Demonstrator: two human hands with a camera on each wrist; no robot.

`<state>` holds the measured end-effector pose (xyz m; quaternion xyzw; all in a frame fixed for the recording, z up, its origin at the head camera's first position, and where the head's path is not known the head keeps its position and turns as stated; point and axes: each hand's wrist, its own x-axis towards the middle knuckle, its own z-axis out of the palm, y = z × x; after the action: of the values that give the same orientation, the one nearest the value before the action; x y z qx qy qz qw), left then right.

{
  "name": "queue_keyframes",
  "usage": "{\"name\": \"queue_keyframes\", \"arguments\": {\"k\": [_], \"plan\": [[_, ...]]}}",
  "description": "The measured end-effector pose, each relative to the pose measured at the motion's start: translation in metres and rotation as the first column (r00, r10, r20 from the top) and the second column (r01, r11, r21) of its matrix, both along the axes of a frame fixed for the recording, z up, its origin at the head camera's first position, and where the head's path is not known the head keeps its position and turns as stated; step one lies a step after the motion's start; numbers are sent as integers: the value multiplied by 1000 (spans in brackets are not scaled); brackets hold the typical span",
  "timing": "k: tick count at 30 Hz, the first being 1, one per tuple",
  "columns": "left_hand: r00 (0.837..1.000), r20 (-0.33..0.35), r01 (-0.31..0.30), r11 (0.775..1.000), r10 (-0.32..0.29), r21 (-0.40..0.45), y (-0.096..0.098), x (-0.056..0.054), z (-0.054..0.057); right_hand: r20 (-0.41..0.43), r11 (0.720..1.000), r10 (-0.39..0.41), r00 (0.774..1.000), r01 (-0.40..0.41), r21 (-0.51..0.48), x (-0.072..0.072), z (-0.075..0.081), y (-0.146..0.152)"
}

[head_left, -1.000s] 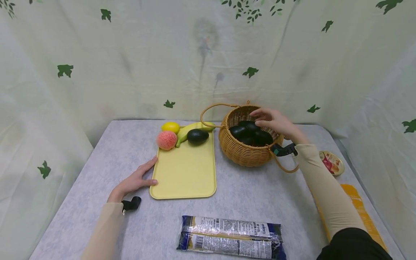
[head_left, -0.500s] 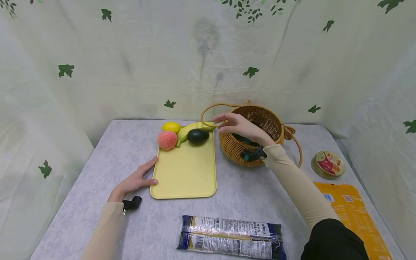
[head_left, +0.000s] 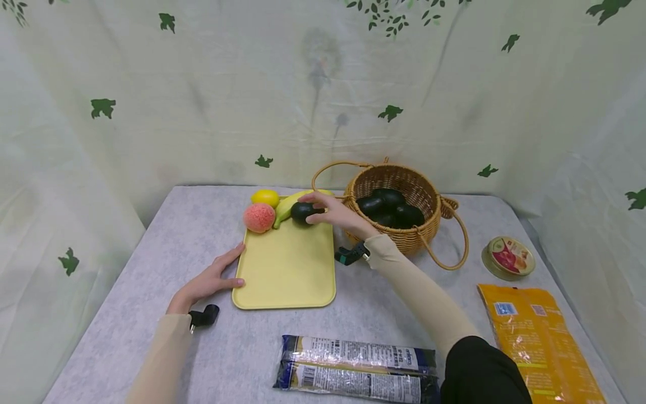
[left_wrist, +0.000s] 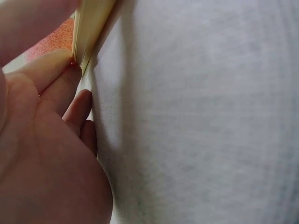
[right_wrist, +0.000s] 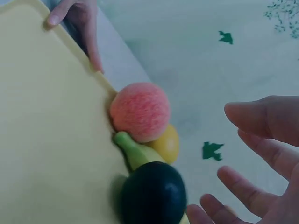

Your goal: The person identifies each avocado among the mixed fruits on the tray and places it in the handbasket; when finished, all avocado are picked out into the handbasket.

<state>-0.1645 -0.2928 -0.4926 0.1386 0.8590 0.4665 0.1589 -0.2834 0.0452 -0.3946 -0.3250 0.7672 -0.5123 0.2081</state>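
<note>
A yellow tray [head_left: 285, 269] lies on the table. My left hand [head_left: 209, 283] rests at its left edge, thumb and fingers spread along the rim; in the left wrist view the fingertips touch the tray's side. At the tray's far end sit a peach [head_left: 259, 217], a lemon [head_left: 265, 197], a banana [head_left: 284, 211] and a dark avocado [head_left: 303, 212]. My right hand [head_left: 340, 213] reaches over the avocado with fingers parted, partly hiding it. In the right wrist view, the avocado [right_wrist: 153, 193] appears apart from the fingers and nothing is held.
A wicker basket [head_left: 373, 241] with several avocados [head_left: 388, 209] stands right of the tray, its looped handles hanging out to both sides. Farther right are a round tin [head_left: 510, 257] and an orange bag [head_left: 535, 336]. Blue-ended packets [head_left: 355, 367] lie near the front.
My right hand has moved left from above the basket to the avocado at the tray's far end. My left hand and the fruit on the tray have stayed put.
</note>
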Motion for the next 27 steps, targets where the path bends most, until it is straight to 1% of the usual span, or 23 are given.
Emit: {"name": "queue_keyframes", "arguments": {"k": [5, 7, 10, 13, 18, 21, 25, 27], "plan": [[1000, 3, -2, 1000, 2, -1, 0, 0, 0, 25, 994, -101, 995, 100, 43, -1, -18, -11], [1000, 4, -2, 1000, 2, -3, 0, 0, 0, 22, 991, -125, 992, 124, 49, -3, -25, -15], [1000, 4, -6, 1000, 6, -8, 0, 0, -1, 12, 987, -159, 987, 159, 34, -8, -35, -20], [1000, 8, -6, 1000, 6, -8, 0, 0, 0, -25, 982, -187, 982, 188, 27, -12, -43, -25], [1000, 12, -6, 1000, 6, -5, 1, 1, 2, -100, 973, -220, 970, 226, 52, -19, -55, -32], [1000, 12, -7, 1000, 7, -4, 1, 1, 2, -167, 960, -238, 957, 258, 111, -22, -59, -36], [1000, 7, -5, 1000, 5, -6, 2, 1, 2, -270, 925, -244, 931, 307, 224, -21, -60, -40], [1000, 7, -6, 1000, 6, -7, 2, 1, 2, -300, 909, -248, 921, 328, 256, -20, -60, -42]]}}
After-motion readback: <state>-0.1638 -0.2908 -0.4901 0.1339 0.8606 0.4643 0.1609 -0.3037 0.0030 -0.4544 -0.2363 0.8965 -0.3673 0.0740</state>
